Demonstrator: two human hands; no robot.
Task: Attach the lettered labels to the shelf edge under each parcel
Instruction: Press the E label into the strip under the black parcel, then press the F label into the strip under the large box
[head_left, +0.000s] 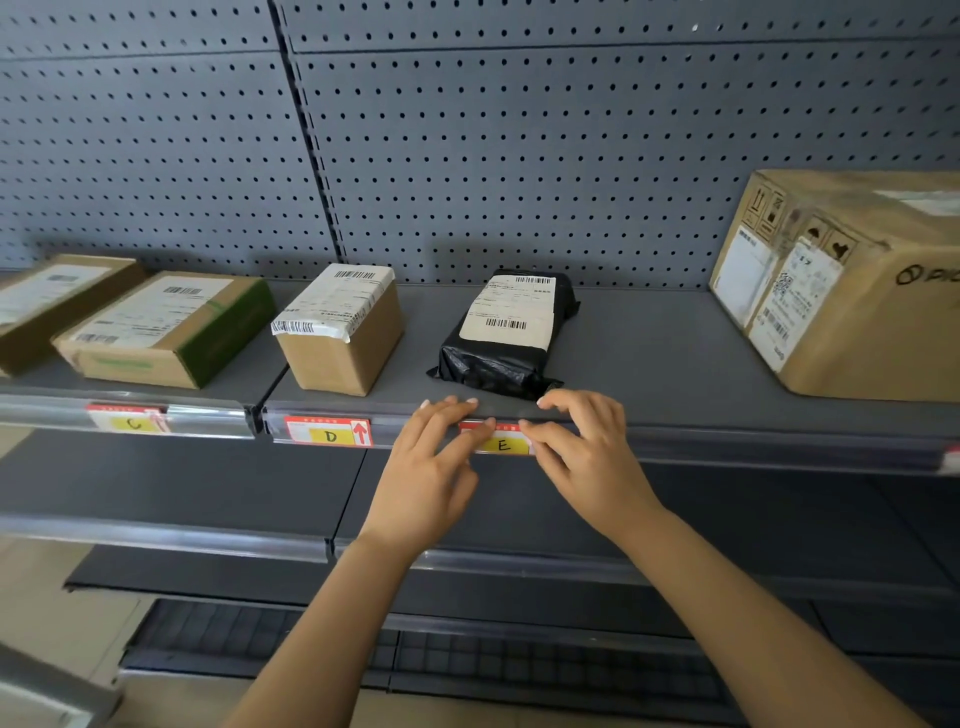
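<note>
A: Item: red-bordered paper label with a yellow patch lettered E (501, 444), in the clear plastic strip on the grey metal shelf edge (727, 441), under the black plastic mailer bag (506, 338).

B: Handling, we judge: light, thin, bends easily; take it by its ends.

A: Left hand (431, 467) and right hand (587, 457)?

B: Both half-open, fingertips pressing the label's ends, nothing gripped. D label (330, 435) sits under the small brown carton (340, 332).

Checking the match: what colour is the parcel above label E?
Black parcel with a white shipping sticker; head view.
</note>
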